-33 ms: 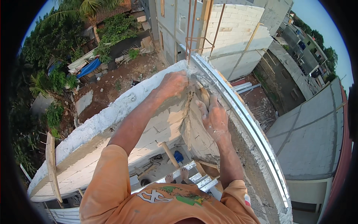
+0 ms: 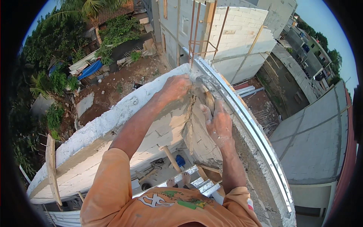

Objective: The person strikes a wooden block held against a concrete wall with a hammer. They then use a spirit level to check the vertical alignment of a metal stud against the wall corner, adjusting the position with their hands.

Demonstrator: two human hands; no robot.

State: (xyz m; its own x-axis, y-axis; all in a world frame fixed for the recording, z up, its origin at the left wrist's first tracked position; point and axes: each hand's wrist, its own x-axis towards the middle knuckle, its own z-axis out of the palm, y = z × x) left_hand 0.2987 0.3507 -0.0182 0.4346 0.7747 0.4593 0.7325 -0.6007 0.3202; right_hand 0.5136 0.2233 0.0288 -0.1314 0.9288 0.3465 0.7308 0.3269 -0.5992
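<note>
My left hand point(image 2: 178, 86) is at the inner corner of the wall top, its fingers curled down by the concrete edge. Whatever they pinch is hidden. In my right hand point(image 2: 219, 123) is a wooden-handled tool point(image 2: 208, 97), its thumb and fingers along the handle. The tool's far end lies near the corner, over the rough mortar, and its kind is hard to make out. Between my hands a ragged mortar seam point(image 2: 191, 113) runs down the corner. The pale rough wall top point(image 2: 117, 109) stretches away to the left.
A long metal channel point(image 2: 245, 121) lies along the right wall top. Rusty rebar point(image 2: 193, 34) stands up at the corner. Below me are bare feet point(image 2: 186, 178) by metal-faced planks point(image 2: 206, 185). A wooden board point(image 2: 52, 170) leans on the left wall. Outside, the ground lies far below.
My right hand and the tool have drawn back slightly from the corner, toward me. My left hand stays at the corner, barely shifted.
</note>
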